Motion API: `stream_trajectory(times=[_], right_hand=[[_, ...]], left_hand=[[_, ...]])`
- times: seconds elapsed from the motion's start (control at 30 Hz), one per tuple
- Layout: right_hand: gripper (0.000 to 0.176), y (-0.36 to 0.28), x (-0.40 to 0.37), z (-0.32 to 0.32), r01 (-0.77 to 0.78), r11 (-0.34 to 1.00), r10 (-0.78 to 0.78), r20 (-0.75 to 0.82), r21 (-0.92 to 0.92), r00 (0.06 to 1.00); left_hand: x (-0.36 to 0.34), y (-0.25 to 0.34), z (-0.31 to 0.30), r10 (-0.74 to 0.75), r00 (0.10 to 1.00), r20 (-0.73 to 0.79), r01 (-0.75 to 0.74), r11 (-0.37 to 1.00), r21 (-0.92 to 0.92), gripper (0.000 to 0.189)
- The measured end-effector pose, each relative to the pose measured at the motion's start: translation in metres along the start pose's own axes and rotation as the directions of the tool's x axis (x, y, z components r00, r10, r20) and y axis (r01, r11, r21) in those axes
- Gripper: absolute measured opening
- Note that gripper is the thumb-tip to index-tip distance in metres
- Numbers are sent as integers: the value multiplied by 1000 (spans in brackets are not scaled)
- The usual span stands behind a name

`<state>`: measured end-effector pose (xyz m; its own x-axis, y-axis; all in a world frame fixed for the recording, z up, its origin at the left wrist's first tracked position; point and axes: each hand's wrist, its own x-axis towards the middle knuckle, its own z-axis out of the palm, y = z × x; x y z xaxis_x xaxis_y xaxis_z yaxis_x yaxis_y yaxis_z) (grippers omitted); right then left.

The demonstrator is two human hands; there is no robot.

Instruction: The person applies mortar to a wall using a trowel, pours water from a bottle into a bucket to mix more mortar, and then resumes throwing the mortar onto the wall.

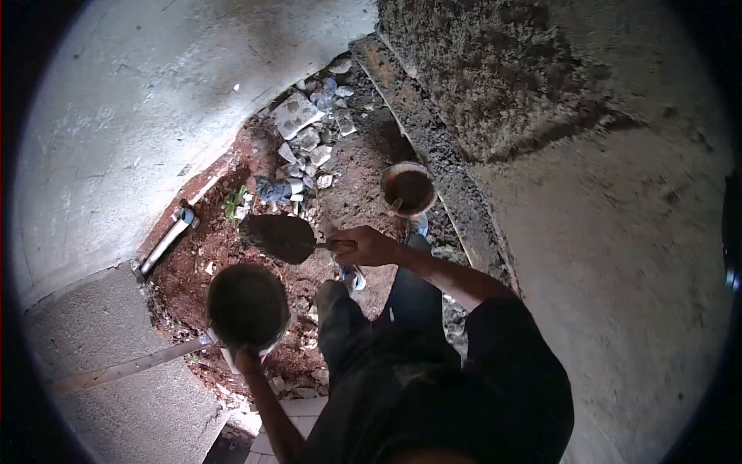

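Note:
My right hand [369, 246] is wrapped round the wooden handle of a trowel [280, 237]. Its broad, dark blade points left, above the reddish soil. Lower down, my left hand [249, 360] grips the near edge of a round bucket [285, 321]. The inside of this bucket looks dark grey, and the trowel blade is just beyond its far rim.
A second bucket [384, 184] with reddish-brown contents stands ahead of my feet. Broken rubble [305, 139] lies along the wall corner. A pale pipe [166, 243] rests at the left, and a wooden strip [127, 369] crosses the concrete. Rough mortar [502, 69] covers part of the right wall.

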<state>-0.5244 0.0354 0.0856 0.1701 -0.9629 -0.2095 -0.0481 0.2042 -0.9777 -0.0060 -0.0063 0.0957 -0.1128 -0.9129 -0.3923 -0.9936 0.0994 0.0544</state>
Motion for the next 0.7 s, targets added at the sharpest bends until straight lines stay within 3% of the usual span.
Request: stream_trajectory(times=[0.03, 0.07, 0.1, 0.13, 0.17, 0.2, 0.23, 0.27, 0.3, 0.33, 0.37, 0.4, 0.5, 0.57, 0.6, 0.63, 0.67, 0.7], right_hand=[[41, 41, 5, -12, 96, 987, -90, -52, 125, 995], [38, 73, 6, -20, 189, 950, -165, -114, 250, 980], [33, 80, -3, -55, 5, 997, 1, -72, 83, 997], [32, 97, -11, -83, -197, 975, 209, -122, 102, 970], [29, 179, -24, -119, -67, 896, 93, -39, 438, 995], [26, 259, -37, -153, -64, 684, 138, -42, 727, 990], [23, 220, -67, -205, -296, 836, 374, -85, 462, 924], [26, 203, -96, -234, -397, 739, 583, -222, 545, 781], [30, 170, -121, -239, -137, 821, 440, -461, 554, 770], [36, 143, -144, -237, -75, 758, 495, -496, 648, 714], [34, 105, -159, -219, 24, 741, 457, -529, 672, 715], [33, 68, -174, -200, 121, 718, 420, -566, 685, 709], [36, -22, -182, -143, 14, 792, 385, -517, 610, 765], [35, -64, -165, -115, -82, 883, 339, -506, 463, 793], [38, -90, -158, -109, -277, 925, 373, -490, 260, 788], [38, -96, -154, -105, -281, 925, 375, -490, 256, 787], [37, -99, -147, -102, -246, 937, 88, -516, -247, 852], [37, -102, -138, -97, -156, 711, -179, -391, -686, 903]], left_hand=[[-6, 2, 2, -162, 986, 39, 163, 894, -417, 24], [-12, 23, -3, -388, 901, 193, 306, 255, -917, 23], [-19, 53, -17, -441, 847, 297, 312, -38, -949, 22], [-14, 12, 9, -429, 862, 270, 333, 78, -940, 22], [-9, -25, 32, -417, 876, 243, 347, 194, -918, 22], [-9, -22, 35, -407, 888, 214, 344, 279, -897, 20], [-9, -20, 38, -396, 899, 185, 338, 363, -868, 19], [-8, -17, 42, -385, 910, 156, 330, 443, -834, 18], [-4, 5, 44, -393, 900, 188, 340, 363, -867, 16], [0, 29, 41, -397, 890, 224, 350, 280, -894, 15], [-4, 36, 34, -400, 877, 265, 363, 192, -912, 15], [15, 12, 62, -220, 965, 142, 249, 602, -759, 15], [44, 72, 73, -178, 961, 213, 278, 599, -751, 32], [40, 213, -2, -214, 938, 271, 276, -9, -961, 48], [46, 232, -3, -163, 954, 251, 250, -23, -968, 52], [53, 251, -3, -110, 967, 229, 226, -40, -973, 57], [61, 268, -7, 2, 987, 163, 162, 48, -986, 54], [53, 297, -33, 110, 988, 108, 109, -7, -994, 52]])
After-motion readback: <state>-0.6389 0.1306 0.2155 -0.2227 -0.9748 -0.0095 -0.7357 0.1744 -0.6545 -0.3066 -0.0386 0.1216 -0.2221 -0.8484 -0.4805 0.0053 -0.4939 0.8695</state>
